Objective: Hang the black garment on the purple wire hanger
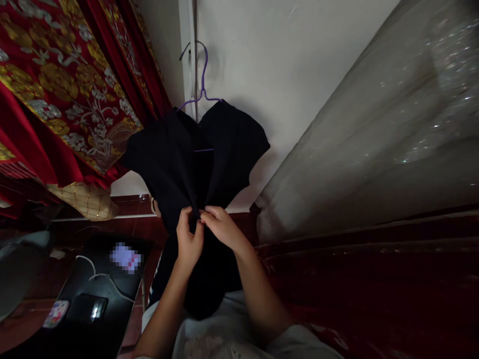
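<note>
A dark, short-sleeved garment (235, 144) with an open V-shaped neck hangs on a purple hanger (203, 93) in front of me. Both my hands meet at the bottom of that V. My left hand (189, 234) pinches the left front edge of the garment between thumb and fingers. Close beside it, my right hand (220, 227) grips the right front edge, fingertips nearly touching the left thumb. Whether a button sits between the fingertips I cannot make out. The lower part of the garment drops toward my lap in shadow.
Red cloth with gold and silver flowers (63, 80) hangs at the upper left. Sheer glittery fabric (355, 134) slopes down on the right. At the lower left, a black table (112, 299) bears a dark phone-like device (88, 308), a white cable (112, 283) and a blurred purple item (127, 258).
</note>
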Action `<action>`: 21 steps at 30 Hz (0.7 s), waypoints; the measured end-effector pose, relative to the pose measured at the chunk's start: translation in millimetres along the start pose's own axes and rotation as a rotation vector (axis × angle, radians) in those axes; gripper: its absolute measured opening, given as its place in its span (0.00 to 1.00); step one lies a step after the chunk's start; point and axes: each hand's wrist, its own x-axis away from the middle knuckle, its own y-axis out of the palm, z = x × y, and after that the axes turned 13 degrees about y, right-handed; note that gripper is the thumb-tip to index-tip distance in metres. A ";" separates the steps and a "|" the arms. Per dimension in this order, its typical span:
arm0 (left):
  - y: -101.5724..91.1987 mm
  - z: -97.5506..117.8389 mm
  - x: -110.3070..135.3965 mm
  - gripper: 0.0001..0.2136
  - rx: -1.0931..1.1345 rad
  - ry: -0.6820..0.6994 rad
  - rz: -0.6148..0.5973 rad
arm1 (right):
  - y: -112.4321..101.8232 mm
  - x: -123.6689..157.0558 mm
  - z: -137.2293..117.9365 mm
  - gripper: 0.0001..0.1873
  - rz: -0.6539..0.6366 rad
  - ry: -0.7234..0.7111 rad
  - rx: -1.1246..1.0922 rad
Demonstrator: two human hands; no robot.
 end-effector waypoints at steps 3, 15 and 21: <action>6.4 0.0 -7.4 0.08 0.013 0.001 0.015 | -4.4 2.1 -3.3 0.23 0.003 -0.017 -0.027; 0.2 6.5 -12.1 0.08 0.097 -0.095 0.041 | 2.1 11.8 -10.6 0.26 -0.149 -0.061 -0.167; -2.3 4.6 -7.2 0.09 0.093 -0.098 0.077 | 8.3 7.8 -16.2 0.20 -0.111 0.139 -0.454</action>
